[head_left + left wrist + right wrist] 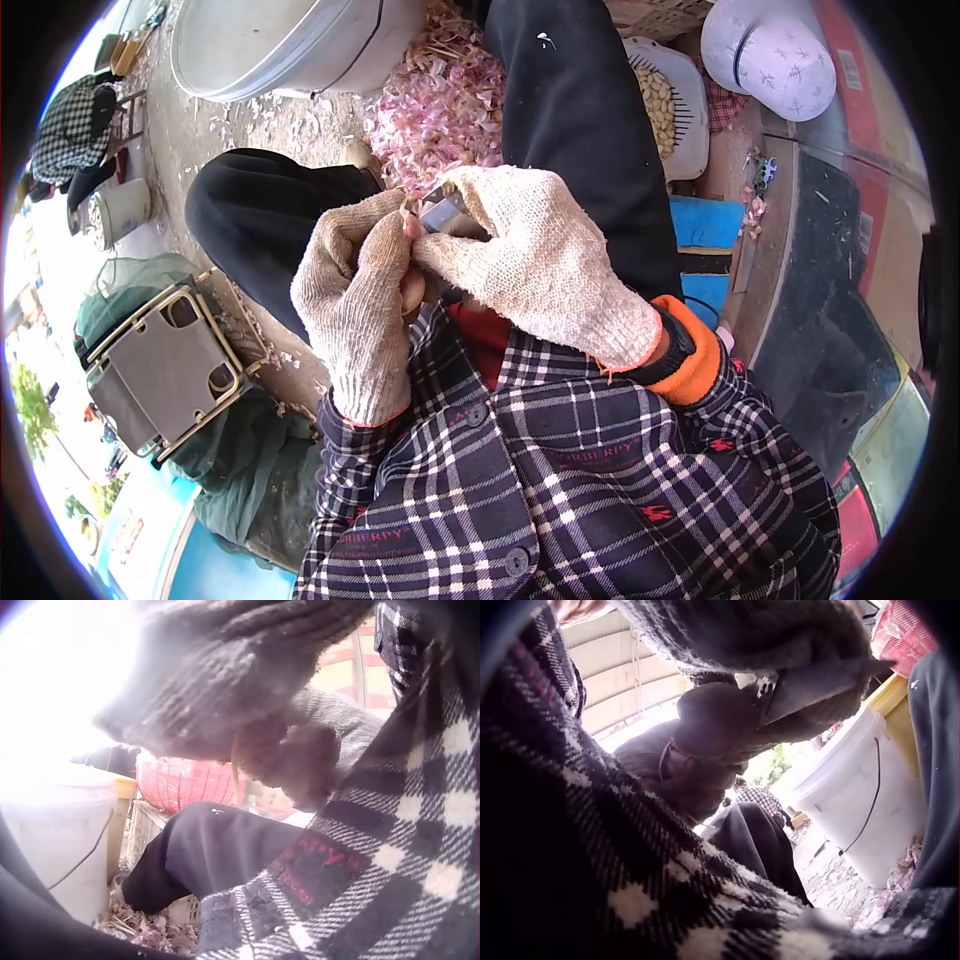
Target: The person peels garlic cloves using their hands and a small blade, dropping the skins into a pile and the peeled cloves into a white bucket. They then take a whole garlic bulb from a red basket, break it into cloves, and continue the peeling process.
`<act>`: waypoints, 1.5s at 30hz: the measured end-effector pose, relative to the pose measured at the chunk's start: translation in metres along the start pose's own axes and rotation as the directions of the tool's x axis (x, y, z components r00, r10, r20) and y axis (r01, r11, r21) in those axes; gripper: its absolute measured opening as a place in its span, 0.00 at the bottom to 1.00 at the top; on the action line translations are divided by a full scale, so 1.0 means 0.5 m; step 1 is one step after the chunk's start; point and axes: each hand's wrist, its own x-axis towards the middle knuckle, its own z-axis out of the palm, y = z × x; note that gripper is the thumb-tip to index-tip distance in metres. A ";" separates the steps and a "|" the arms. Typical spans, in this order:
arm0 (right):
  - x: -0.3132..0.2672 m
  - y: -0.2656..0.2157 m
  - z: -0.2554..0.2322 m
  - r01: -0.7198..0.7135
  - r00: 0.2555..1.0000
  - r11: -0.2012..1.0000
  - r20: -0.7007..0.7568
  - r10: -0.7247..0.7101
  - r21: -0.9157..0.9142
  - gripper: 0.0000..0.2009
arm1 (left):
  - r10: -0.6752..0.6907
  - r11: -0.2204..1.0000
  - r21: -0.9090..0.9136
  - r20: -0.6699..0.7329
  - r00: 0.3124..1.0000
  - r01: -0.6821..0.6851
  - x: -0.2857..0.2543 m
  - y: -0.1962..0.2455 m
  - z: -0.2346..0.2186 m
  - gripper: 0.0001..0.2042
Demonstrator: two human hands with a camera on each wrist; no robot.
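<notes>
Both hands wear pale knitted gloves and meet in front of the chest in the head view. My left hand (355, 290) pinches a small pinkish garlic clove (412, 226) between thumb and finger. Below it, a rounded tan piece (412, 290) shows against the palm side, partly hidden by the glove. My right hand (545, 240) grips a small knife (440, 214), its blade right at the clove. From the right wrist, the dark pointed blade (817, 686) juts out past the gloved fingers; the handle is hidden in the glove.
Pink garlic skins (440, 100) heap on the ground between the legs, beside a large white bucket (290, 50). A white basket (690, 130) of peeled cloves (655, 105) stands beyond the right leg. A folding chair (170, 360) is at the left; a red mesh bag (187, 784) lies farther off.
</notes>
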 end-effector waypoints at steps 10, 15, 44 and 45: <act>0.001 0.017 -0.021 -0.387 0.917 0.696 0.332 0.222 0.604 0.08 | -0.088 0.974 -0.196 0.156 0.984 0.118 -0.007 0.008 -0.016 0.08; -0.001 0.022 -0.018 -0.449 0.892 0.451 0.415 0.178 0.771 0.08 | -0.070 0.890 -0.393 0.385 0.920 0.232 0.010 -0.012 -0.036 0.12; -0.012 0.011 -0.011 -0.353 0.935 0.635 0.277 0.219 0.687 0.06 | -0.152 0.961 -0.189 0.253 0.956 0.202 -0.002 -0.004 -0.018 0.14; -0.009 0.016 -0.007 -0.350 0.935 0.583 0.311 0.169 0.734 0.08 | -0.138 0.947 -0.251 0.241 0.961 0.199 -0.003 -0.003 -0.016 0.14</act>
